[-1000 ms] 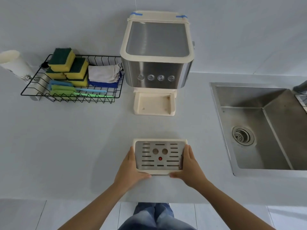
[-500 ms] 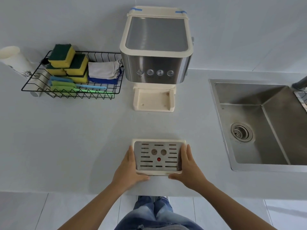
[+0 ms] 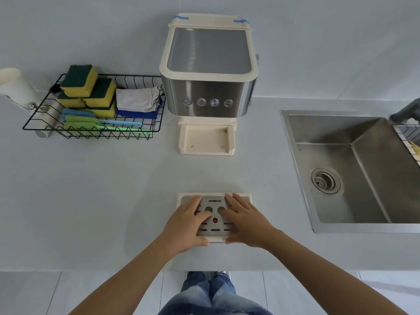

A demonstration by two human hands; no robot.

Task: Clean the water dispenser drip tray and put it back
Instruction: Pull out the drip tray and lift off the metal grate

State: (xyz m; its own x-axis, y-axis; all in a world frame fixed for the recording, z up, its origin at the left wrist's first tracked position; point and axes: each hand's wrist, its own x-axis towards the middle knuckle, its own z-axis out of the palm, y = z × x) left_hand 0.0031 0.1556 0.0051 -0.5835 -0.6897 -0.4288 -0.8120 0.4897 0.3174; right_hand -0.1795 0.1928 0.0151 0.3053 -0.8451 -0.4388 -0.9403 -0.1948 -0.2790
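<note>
The drip tray, cream plastic with a slotted steel grate and a red dot, lies on the grey counter near its front edge. My left hand and my right hand both rest on top of it. Fingers spread over the grate near its two round holes, and thumbs press against the tray's near edge. The hands hide much of the grate. The water dispenser stands at the back by the wall, and its cream base has no tray in it.
A black wire basket at the back left holds several yellow-green sponges, folded cloths and brushes. A white cup stands left of it. A steel sink is sunk in the counter at the right.
My hands moved from the tray's left and right sides onto the top of the grate. The tray has stayed at the same place on the counter.
</note>
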